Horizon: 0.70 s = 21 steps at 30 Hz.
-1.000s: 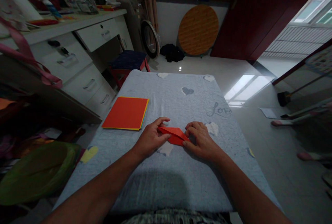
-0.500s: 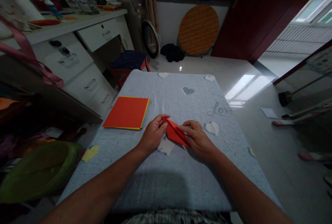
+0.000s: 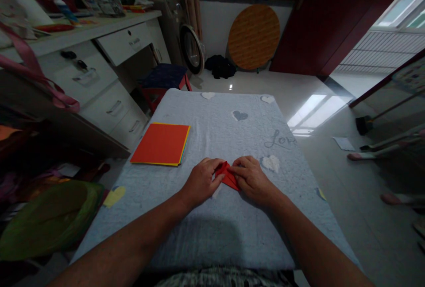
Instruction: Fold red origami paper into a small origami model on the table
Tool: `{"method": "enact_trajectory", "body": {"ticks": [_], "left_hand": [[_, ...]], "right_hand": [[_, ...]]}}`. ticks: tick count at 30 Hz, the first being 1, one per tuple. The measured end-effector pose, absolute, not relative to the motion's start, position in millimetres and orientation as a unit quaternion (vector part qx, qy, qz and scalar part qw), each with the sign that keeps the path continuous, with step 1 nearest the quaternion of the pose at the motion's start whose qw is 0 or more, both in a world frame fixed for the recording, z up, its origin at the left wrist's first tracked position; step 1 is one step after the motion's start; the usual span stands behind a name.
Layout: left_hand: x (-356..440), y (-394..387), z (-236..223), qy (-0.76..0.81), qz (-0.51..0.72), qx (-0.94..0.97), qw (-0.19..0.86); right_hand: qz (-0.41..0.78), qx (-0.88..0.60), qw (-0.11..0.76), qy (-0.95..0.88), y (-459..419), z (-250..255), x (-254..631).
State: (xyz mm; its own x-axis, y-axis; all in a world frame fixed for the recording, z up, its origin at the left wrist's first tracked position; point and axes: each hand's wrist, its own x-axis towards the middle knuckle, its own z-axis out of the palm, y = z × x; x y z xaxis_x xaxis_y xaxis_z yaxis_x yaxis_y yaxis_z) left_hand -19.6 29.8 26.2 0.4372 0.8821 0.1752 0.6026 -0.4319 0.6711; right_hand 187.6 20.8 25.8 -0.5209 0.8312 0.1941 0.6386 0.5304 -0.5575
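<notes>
A small folded piece of red paper (image 3: 229,180) is between my two hands, low over the cloth-covered table (image 3: 206,229). My left hand (image 3: 203,178) pinches its left end between thumb and fingers. At the right side, my right hand (image 3: 250,174) has its fingers closed on the paper, hiding part of it. The paper's upper edge stands up in a fold near the fingertips. To the left of my hands lies a stack of square coloured paper (image 3: 161,144), red on top with yellow and blue edges showing.
A green mesh-covered basket (image 3: 49,220) stands left of the table. Beyond the far left corner is a stool with a dark seat (image 3: 163,76). White drawers (image 3: 109,105) line the left wall. A round wooden board (image 3: 254,36) leans at the back, beside a dark red door (image 3: 318,21).
My left hand has moved right and slightly nearer to me, bringing it closer to my right hand. The red paper's left part is folded in, so less of it shows.
</notes>
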Motion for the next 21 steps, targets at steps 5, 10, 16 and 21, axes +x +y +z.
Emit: {"method": "enact_trajectory", "body": {"ticks": [5,10,16,21], "left_hand": [[-20.3,24.9,25.4,0.413,0.236,0.856,0.203],[-20.6,21.8,26.2,0.383,0.177,0.894,0.150],[-22.7,21.4,32.5,0.347,0.142,0.919,0.123],[-26.3,24.6,32.0,0.324,0.148,0.928,0.107]], "right_hand": [[0.209,-0.424,0.235,-0.850,23.9,25.8,193.5],[0.239,-0.428,0.251,-0.835,26.6,25.5,197.9],[0.214,-0.435,0.265,-0.833,24.9,19.8,195.5],[0.208,-0.437,0.247,-0.840,24.1,18.7,192.8]]}}
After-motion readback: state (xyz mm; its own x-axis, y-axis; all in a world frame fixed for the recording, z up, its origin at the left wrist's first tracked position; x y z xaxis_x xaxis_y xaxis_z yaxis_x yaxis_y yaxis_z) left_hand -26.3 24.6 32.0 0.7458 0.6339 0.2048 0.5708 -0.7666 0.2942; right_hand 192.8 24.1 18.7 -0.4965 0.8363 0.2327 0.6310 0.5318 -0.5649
